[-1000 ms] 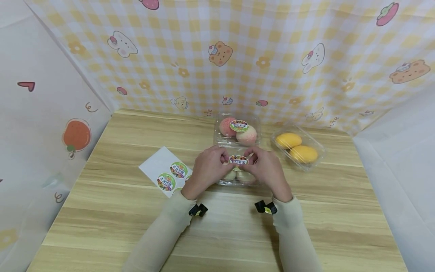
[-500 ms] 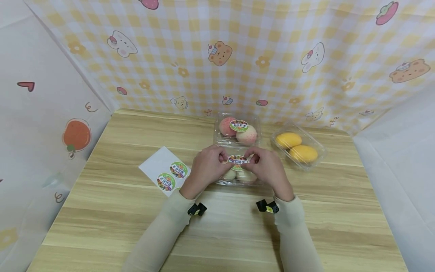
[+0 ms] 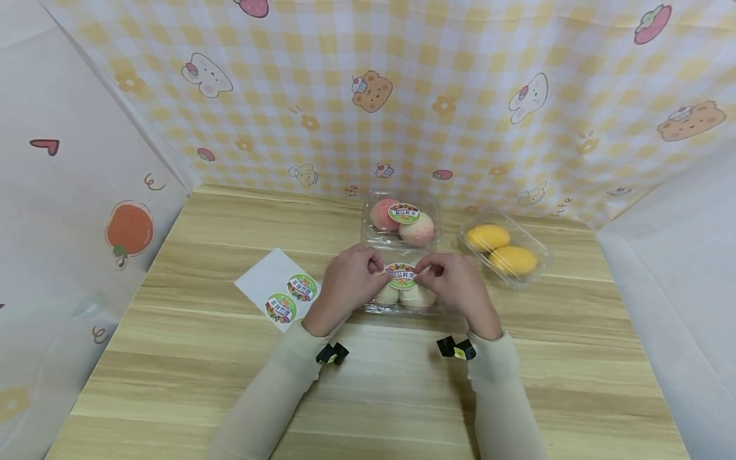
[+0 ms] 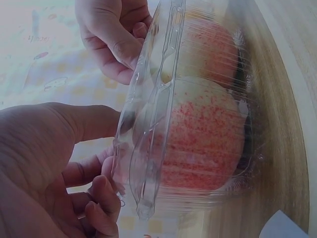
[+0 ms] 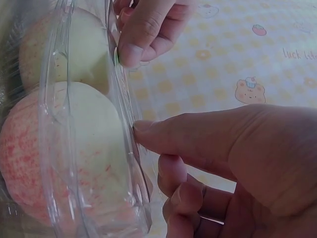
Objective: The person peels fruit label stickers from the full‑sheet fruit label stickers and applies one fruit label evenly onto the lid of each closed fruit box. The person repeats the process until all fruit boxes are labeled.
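Note:
A clear plastic clamshell box with peaches in it stands on the table in front of the person. On its lid lies an oval fruit sticker with coloured print, between the two hands. My left hand pinches the sticker's left edge with thumb and index finger. My right hand is at the right edge, thumb and index fingertips right at the sticker and other fingers curled. In the right wrist view, the right thumb meets the lid; a green sliver of sticker shows by the left thumb.
Behind stands another clear box of peaches with a sticker on its lid. At the right, a clear box holds two yellow mangoes. A white sticker sheet lies left, partly under the left forearm. A checked cloth hangs behind.
The right thumb has slid outward to the right, baring more of the sticker. The sticker has shifted very slightly left. The left hand has barely moved.

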`<state>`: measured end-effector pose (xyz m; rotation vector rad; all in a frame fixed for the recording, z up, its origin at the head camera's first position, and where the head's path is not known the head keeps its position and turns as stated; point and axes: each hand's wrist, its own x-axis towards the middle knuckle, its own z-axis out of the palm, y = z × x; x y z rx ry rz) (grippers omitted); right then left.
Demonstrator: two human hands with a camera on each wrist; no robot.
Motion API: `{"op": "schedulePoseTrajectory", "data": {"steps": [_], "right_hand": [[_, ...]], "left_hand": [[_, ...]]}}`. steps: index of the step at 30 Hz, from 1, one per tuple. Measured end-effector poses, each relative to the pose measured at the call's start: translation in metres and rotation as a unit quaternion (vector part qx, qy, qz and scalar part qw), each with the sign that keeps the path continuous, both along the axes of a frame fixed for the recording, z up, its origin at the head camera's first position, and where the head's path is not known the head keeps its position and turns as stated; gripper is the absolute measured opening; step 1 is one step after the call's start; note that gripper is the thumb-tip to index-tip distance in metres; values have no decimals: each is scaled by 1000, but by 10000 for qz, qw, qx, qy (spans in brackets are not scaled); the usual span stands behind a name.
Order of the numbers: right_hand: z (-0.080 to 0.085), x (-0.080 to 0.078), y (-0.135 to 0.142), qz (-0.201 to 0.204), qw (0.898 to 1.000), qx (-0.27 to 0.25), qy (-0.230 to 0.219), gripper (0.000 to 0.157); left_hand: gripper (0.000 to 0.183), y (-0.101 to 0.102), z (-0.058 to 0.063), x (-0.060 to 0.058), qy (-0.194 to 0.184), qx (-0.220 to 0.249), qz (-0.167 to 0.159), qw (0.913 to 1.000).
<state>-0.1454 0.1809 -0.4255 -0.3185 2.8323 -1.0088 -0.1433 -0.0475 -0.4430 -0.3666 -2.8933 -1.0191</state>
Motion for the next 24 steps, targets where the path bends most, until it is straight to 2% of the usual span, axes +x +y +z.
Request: {"op": "schedulePoseTrajectory", "data": {"steps": [10, 24], "right_hand": [[0, -1, 6, -53, 9999, -19, 112, 6], [0, -4, 24, -213, 9994, -15, 268, 5]], "left_hand": [[13, -5, 0, -1, 75, 56, 27, 10000], [10, -20, 2, -5, 22, 131, 265, 9996]]}}
